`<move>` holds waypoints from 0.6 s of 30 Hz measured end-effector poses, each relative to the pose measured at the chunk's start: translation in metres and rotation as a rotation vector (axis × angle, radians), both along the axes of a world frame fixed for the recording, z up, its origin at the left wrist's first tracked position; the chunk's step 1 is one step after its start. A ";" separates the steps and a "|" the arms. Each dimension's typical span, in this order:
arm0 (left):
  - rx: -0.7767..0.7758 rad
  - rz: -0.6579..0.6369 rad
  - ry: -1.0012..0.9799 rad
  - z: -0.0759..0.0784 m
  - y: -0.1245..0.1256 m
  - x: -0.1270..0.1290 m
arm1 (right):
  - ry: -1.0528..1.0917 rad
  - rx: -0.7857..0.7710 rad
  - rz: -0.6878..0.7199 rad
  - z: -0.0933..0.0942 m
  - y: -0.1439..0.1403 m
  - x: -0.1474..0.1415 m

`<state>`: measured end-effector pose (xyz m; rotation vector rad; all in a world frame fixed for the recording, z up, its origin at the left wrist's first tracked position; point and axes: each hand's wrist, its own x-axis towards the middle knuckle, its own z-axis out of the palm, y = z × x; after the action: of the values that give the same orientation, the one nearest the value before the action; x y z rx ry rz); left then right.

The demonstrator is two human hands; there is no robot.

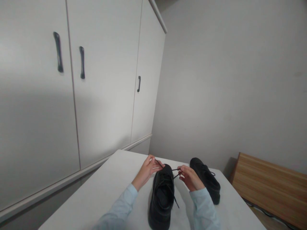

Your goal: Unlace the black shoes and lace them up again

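Note:
A black lace-up shoe [160,220] stands on the white table, toe pointing away from me and its opening towards me. My left hand [149,167] is at the left of the toe, thumb and fingers pinched on a dark shoelace [159,164]. On the other side, my right hand [189,177] pinches another stretch of lace [177,169] that runs back to the shoe. One lace end [177,202] hangs loose along the shoe's right side. To the right of my right hand sits a second black shoe [207,182], its lace looped on top.
The white table [105,188] reaches towards a grey wall [227,80]. White cupboard doors [105,80] with dark handles [82,62] rise on the left. A wood-grain piece of furniture [271,185] stands beyond the table's right edge, with a dark cable below it.

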<state>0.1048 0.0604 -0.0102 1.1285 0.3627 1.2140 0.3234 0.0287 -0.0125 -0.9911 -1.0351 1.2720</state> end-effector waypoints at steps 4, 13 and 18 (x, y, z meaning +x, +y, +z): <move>-0.005 0.059 -0.057 0.001 0.001 -0.002 | -0.103 -0.019 0.024 -0.003 0.001 0.003; 0.064 0.301 -0.112 0.014 0.010 -0.030 | -0.407 -0.066 0.092 -0.007 0.004 0.003; 0.078 0.483 -0.200 0.023 0.017 -0.056 | -0.421 -0.007 -0.011 -0.005 0.005 0.000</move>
<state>0.0484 0.0771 0.0130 1.0031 0.4530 1.7636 0.3235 0.0334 -0.0174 -1.3024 -1.3425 1.0793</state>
